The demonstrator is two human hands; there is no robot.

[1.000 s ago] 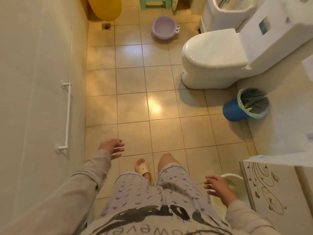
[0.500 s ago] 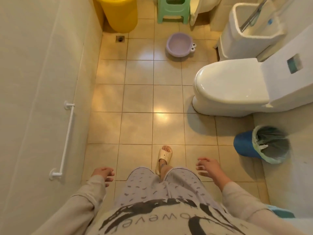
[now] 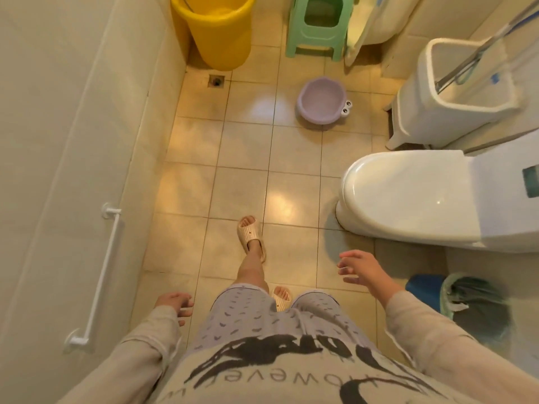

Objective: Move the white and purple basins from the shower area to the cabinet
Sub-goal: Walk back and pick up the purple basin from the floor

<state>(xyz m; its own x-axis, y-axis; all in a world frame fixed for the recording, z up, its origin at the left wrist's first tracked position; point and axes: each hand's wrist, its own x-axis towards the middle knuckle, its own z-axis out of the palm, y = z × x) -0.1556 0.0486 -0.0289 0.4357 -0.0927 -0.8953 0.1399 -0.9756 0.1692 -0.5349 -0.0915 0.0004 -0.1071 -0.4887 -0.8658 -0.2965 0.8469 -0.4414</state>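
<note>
A purple basin (image 3: 320, 101) with cartoon eyes on its rim sits upright on the tiled floor at the far end, well ahead of me. My left hand (image 3: 174, 305) hangs low by my hip, fingers apart and empty. My right hand (image 3: 361, 269) is held out in front of the toilet, fingers spread, holding nothing. The white basin and the cabinet are out of view.
A yellow bucket (image 3: 218, 30) and green stool (image 3: 318, 27) stand at the far wall. A floor drain (image 3: 216, 81) is left of the basin. A white toilet (image 3: 408, 196), white bin (image 3: 455, 91) and blue trash can (image 3: 463, 298) line the right. A grab bar (image 3: 99, 278) is on the left wall.
I have walked forward toward the far end; the purple basin is closer. The white basin and cabinet at lower right have dropped out of view. My right hand has risen forward.
</note>
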